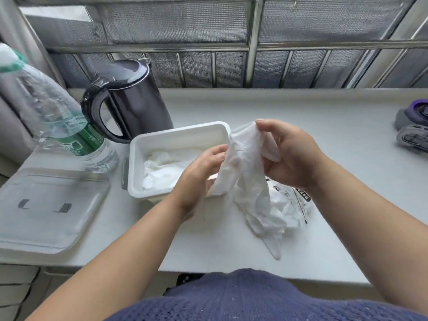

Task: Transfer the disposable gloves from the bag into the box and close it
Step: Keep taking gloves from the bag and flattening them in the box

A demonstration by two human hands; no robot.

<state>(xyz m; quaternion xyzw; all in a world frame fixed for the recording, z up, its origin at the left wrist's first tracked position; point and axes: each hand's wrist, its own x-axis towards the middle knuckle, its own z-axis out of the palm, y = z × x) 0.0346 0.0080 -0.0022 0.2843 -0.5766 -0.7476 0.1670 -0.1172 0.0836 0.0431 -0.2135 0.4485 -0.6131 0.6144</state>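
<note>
both hands grasp one glove above the counter
right hand (289,156) pinches the glove (247,163), left hand (201,167) grasps it beside the box (139,144).

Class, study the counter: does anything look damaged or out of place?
Yes: the plastic bottle at the left is crushed and leans over beside the kettle. The lid simply lies off the box, as expected mid-task.

Gloves (247,172): pinched by right hand (289,156) and left hand (199,170).
Box (178,133): open, gloves inside.
Bag (291,205): on bench (301,117).
</note>
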